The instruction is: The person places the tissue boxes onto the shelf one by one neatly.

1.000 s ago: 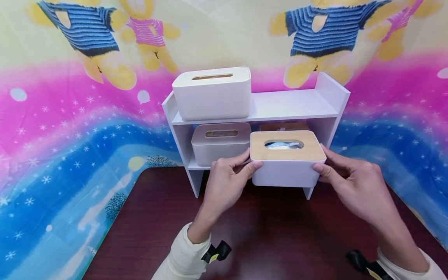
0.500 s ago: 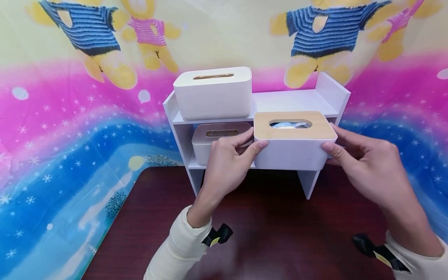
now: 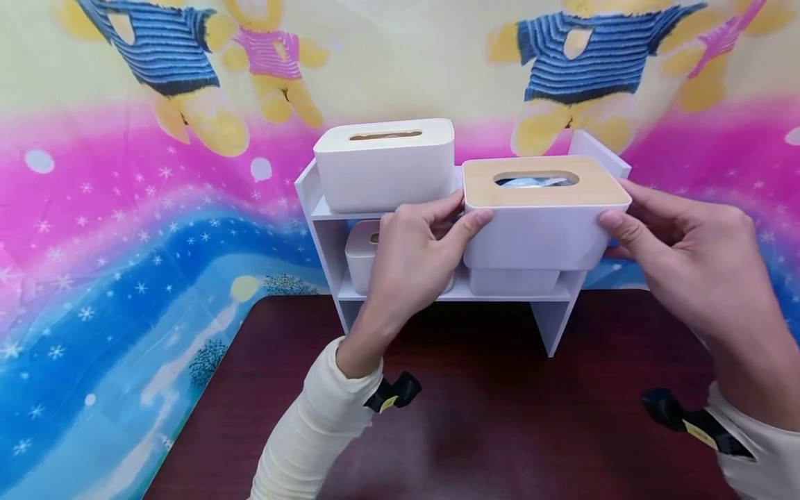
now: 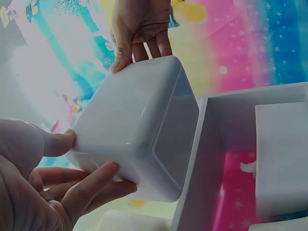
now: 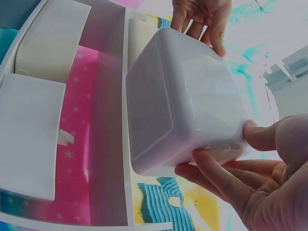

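Both hands hold a white tissue box (image 3: pixel 540 236) with a light wood lid, one at each short end, raised in front of the shelf's upper level. My left hand (image 3: pixel 415 257) pinches its left end, thumb on the front and fingers along the side. At the other end, my right hand (image 3: pixel 694 260) grips it in the same way. Through the lid's oval slot something pale blue and white shows. From below, the left wrist view shows the box's smooth underside (image 4: pixel 178 130) beside the shelf board. In the right wrist view, fingers (image 5: pixel 221 180) support the lower edge.
A white two-level shelf (image 3: pixel 551 326) stands on a dark red-brown table (image 3: pixel 475 423). Another tissue box (image 3: pixel 384 177) sits on its top left. On the lower level are a left box (image 3: pixel 359 267), partly behind my hand, and a right box (image 3: pixel 512 281). A printed cloth (image 3: pixel 156 229) hangs behind.
Both hands have lifted the tissue box from the lower level's height up to the top board, moving it slightly right. The lower right box's front now shows beneath it.
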A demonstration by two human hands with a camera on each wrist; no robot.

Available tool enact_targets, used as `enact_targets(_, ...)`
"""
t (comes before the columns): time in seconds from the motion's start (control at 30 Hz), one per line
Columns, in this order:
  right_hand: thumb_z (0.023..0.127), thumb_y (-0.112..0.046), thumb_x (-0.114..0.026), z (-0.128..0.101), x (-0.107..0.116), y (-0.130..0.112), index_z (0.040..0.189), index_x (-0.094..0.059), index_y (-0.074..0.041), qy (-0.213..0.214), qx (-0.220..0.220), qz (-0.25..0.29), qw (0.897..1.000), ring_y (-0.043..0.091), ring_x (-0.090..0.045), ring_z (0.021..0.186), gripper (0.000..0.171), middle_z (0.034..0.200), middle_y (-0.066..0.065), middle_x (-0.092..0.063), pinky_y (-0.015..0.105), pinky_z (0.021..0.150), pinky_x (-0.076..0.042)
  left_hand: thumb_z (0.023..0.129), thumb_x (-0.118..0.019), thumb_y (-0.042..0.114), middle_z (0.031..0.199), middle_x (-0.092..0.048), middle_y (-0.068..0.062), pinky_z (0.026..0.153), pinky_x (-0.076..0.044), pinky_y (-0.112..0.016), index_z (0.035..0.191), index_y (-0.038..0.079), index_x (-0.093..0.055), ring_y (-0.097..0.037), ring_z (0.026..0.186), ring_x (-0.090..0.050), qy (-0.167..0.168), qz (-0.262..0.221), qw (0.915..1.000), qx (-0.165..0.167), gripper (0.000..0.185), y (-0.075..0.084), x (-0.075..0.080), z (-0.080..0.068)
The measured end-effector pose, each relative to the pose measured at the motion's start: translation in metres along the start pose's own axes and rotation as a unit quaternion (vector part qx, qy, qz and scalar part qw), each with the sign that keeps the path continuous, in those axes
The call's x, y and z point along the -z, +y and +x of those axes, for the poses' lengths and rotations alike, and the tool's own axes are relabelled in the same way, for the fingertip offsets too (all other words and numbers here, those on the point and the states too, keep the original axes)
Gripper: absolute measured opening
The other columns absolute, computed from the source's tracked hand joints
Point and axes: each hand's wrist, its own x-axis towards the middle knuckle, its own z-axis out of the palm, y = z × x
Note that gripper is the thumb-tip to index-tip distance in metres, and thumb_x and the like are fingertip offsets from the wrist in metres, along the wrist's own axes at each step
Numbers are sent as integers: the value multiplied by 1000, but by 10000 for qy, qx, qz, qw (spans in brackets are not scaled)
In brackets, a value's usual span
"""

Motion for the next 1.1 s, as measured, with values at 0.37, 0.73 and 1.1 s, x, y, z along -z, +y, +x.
enact_targets(0.37,105,-35,-66,32,0,-4,156,-54,-32,106,-161,-7,9998,1,-75,114,52,150,21,-63,2,73,-51,98,-81,36,130,-78,-3,89,-62,-23,143,19,-68,-8,122,-74,22,-217,9997,85,50,5,-1,32)
enact_targets(0.73,104,-32,-70,61,-8,-1,152,-60,-30,149,-433,574,9973,21,-72,128,49,152,14,-64,7,73,-55,98,-80,35,112,-84,-1,62,-45,-22,140,22,-72,-9,82,-69,405,71,9987,313,45,4,-19,60)
enact_targets(1.1,104,-36,-68,85,-19,7,152,-56,-35,208,-1011,914,9905,32,-67,136,50,156,9,-61,11,69,-57,102,-76,31,107,-85,0,73,-49,-19,116,19,-86,-8,93,-71,746,419,9963,111,20,-2,-39,80)
